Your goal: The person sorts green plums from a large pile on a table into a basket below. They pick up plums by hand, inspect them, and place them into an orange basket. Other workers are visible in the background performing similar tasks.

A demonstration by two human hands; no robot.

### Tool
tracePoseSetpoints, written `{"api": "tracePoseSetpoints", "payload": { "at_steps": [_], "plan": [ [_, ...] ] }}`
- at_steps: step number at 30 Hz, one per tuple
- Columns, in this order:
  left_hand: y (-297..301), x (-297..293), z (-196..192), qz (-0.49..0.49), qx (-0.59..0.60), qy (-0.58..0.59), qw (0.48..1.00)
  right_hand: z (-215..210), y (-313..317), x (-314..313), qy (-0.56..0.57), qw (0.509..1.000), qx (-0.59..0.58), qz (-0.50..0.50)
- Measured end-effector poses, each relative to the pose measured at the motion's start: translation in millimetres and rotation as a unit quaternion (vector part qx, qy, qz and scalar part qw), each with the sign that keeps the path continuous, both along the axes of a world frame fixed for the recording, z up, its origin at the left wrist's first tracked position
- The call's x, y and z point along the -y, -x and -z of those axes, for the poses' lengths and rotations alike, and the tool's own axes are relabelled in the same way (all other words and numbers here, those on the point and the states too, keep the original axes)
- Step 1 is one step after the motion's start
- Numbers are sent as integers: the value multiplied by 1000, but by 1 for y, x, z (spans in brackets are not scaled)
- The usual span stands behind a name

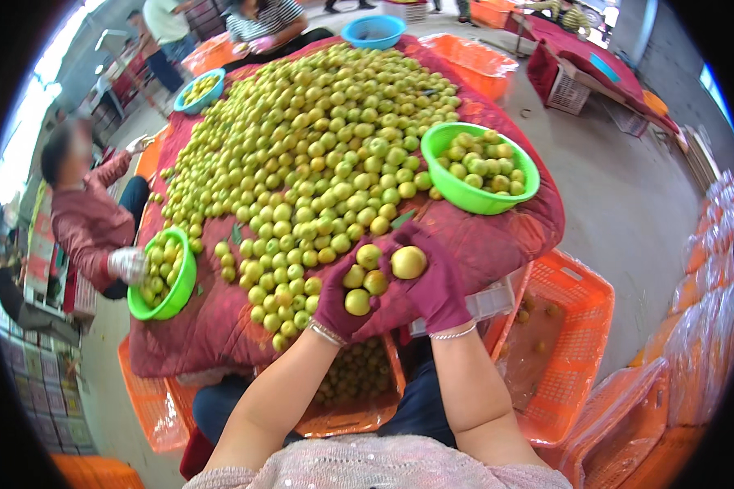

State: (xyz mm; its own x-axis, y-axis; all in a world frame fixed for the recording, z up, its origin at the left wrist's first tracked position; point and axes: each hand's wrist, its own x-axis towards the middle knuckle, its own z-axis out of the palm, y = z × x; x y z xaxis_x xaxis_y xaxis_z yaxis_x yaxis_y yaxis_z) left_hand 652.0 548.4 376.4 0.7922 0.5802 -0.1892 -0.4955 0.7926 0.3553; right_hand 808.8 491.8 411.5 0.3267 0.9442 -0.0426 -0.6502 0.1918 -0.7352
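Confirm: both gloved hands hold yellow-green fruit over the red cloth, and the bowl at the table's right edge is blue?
Not quite. The head view shows the bowl at the right edge is green. The rest holds: left hand and right hand hold fruit over the red cloth.

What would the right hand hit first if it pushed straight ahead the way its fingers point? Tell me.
Probably the near edge of the heap of yellow-green fruit on the red cloth. The right hand, holding one fruit, points up and left; depth is unclear.

This is looking like a fruit sorting yard: a big heap of green fruit (318,155) is lying on a red cloth (497,236), people are sitting around it, and orange crates (563,326) are standing on the concrete floor (620,204)
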Motion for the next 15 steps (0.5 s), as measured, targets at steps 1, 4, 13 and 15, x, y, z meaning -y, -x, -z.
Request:
{"api": "tracePoseSetpoints", "payload": {
  "at_steps": [1, 4, 13, 15],
  "plan": [
    [-8, -7, -1, 9, 35, 60, 998, -9, 1, 3, 36, 955, -295, -13],
    [-51, -37, -10, 4, 2, -20, 1000, -18, 3, 14, 31, 982, -157, 98],
    [-195, -111, -56, 34, -100, -47, 993, -6, 7, 12, -75, 972, -114, 189],
    [-208, -120, -58, 68, -55, -44, 995, -5, 6, 12, -63, 976, -99, 184]
  ]
}}
